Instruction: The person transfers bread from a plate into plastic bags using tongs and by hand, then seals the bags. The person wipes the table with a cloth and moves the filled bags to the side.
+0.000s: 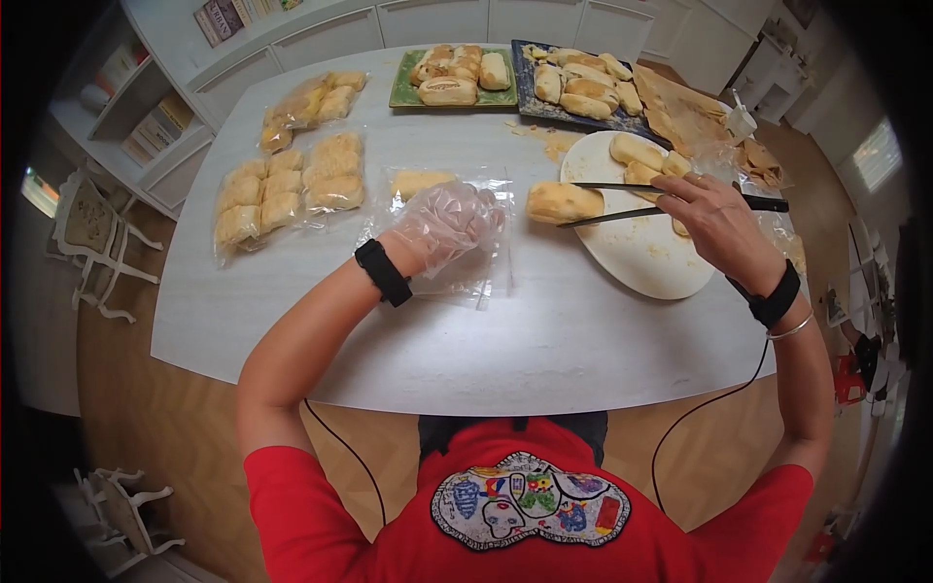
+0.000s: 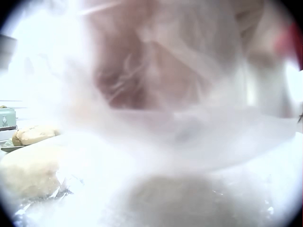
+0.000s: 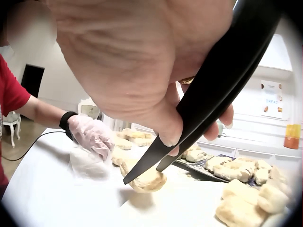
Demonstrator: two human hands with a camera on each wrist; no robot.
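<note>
Shows a pale, smooth table (image 1: 457,360) with crumbs (image 1: 551,146) beside a round white plate (image 1: 646,270). Stands in a room with a wood floor (image 1: 175,408), white cabinets (image 1: 326,44), shelved books (image 1: 160,126) and an ornate chair (image 1: 92,219). Carries a green tray (image 1: 400,93) and a dark tray (image 1: 526,97), both loaded, at the far edge; carries bagged rolls (image 1: 282,194) at left.

Presents, for examination, one bread roll (image 1: 566,202): oblong, rounded, pale golden, with browner patches on the crust. Sits between the tips of black tongs (image 3: 208,90), at the plate's left rim in the head view, above a shadow in the right-wrist view.

Grasps the tongs in the bare right hand (image 1: 714,216). Has the left hand (image 1: 452,223), clear-gloved, over a clear bag (image 1: 476,290) containing another roll (image 1: 423,183); cannot tell pinching from resting, given blur in the left-wrist view.
</note>
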